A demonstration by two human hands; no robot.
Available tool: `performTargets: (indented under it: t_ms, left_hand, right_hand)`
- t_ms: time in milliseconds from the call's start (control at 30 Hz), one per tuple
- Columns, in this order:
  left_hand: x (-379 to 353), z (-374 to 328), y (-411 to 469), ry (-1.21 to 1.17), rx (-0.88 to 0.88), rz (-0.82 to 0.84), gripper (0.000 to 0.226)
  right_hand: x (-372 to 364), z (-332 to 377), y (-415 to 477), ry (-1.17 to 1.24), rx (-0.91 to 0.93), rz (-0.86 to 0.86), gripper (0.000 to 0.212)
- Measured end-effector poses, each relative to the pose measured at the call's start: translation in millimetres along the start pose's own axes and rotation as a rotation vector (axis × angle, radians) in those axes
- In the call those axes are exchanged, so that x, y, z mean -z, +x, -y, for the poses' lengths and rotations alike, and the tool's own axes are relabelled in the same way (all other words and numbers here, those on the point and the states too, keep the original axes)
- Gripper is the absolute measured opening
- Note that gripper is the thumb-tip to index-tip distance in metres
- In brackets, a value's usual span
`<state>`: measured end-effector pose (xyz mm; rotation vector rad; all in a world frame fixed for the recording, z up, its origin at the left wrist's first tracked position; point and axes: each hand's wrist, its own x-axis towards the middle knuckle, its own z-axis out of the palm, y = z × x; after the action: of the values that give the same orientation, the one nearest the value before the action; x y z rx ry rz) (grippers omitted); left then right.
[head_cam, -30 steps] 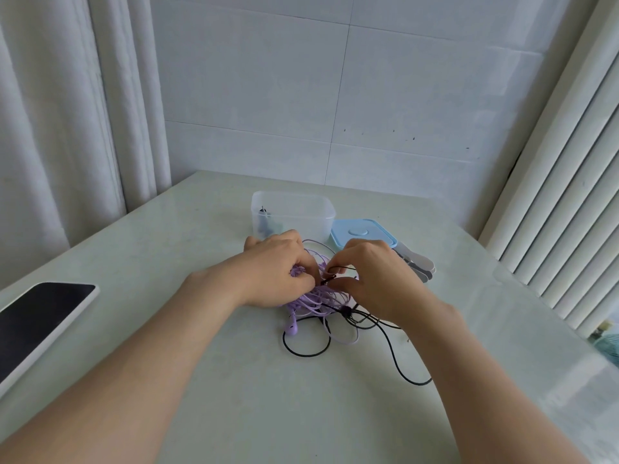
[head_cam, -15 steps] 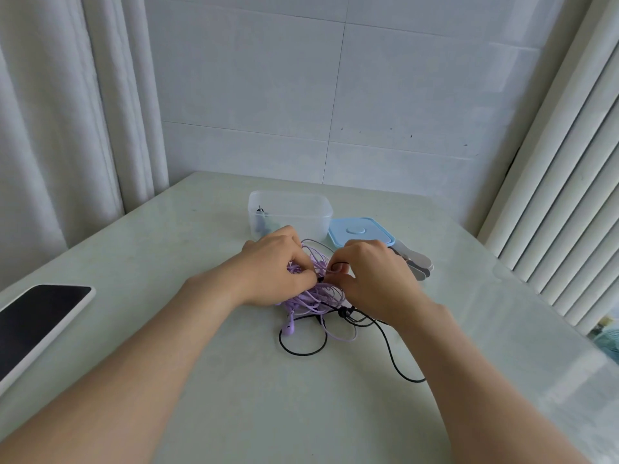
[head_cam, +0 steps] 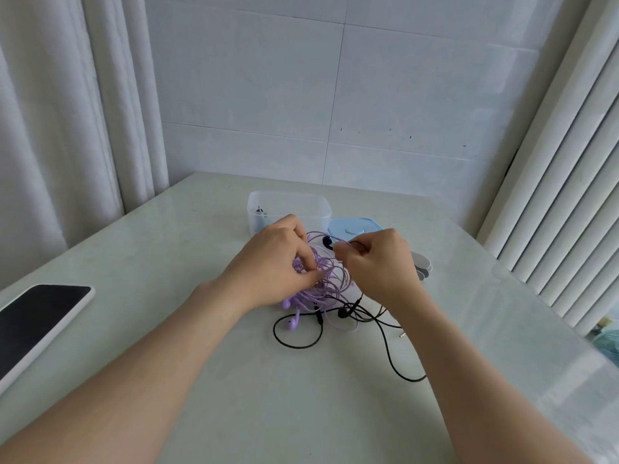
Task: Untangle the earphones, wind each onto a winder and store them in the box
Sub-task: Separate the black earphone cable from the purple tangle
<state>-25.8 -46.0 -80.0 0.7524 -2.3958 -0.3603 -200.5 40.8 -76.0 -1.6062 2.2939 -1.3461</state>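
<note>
A tangle of purple earphones [head_cam: 330, 279] and black earphones [head_cam: 348, 311] lies mid-table. My left hand [head_cam: 274, 262] pinches the purple cable bundle from the left. My right hand [head_cam: 375, 262] pinches a strand at the tangle's upper right, lifted slightly. Black loops [head_cam: 296, 343] trail toward me, and a jack plug [head_cam: 403, 334] lies to the right. Behind the hands stands the clear plastic box [head_cam: 289, 204] with a small item inside at its left. Grey flat winders [head_cam: 422, 262] peek out beyond my right hand.
The box's light blue lid [head_cam: 353, 226] lies right of the box. A white-framed tablet with a dark screen [head_cam: 37, 319] rests at the table's left edge. Curtains hang left, vertical blinds right, and a tiled wall stands behind the table.
My right hand has pulled up and to the right, drawing a strand out of the tangle. The hands are farther apart than before. My left hand still holds the purple bundle.
</note>
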Motion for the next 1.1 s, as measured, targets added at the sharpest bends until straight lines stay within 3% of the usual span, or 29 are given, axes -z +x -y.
performTargets:
  t_ms: [200, 333, 400, 633, 733, 833, 1000, 1100]
  left_hand:
    - [0, 6, -1, 0.176, 0.043, -0.024, 0.025]
    - [0, 12, 0, 0.269, 0.097, -0.078, 0.025]
    - [0, 15, 1, 0.299, 0.133, -0.118, 0.025]
    - [3, 18, 1, 0.354, 0.216, -0.12, 0.025]
    - [4, 16, 1, 0.331, 0.196, -0.102, 0.023]
    - [5, 16, 3, 0.311, 0.144, -0.094, 0.024]
    - [3, 6, 4, 0.128, -0.034, -0.067, 0.068]
    - [1, -1, 4, 0.027, -0.068, -0.099, 0.03]
  right_hand:
    - [3, 9, -6, 0.235, -0.016, 0.065, 0.034]
    - [6, 10, -6, 0.336, -0.06, 0.082, 0.01]
    - [6, 9, -6, 0.343, -0.117, 0.058, 0.025]
    - [6, 7, -5, -0.116, -0.033, -0.04, 0.019]
    - [5, 5, -4, -0.177, 0.014, -0.057, 0.024]
    - [8, 8, -2, 0.037, -0.024, -0.089, 0.02]
    - [8, 17, -5, 0.379, -0.079, -0.001, 0.019]
    - [8, 17, -5, 0.413, -0.109, 0.058, 0.021]
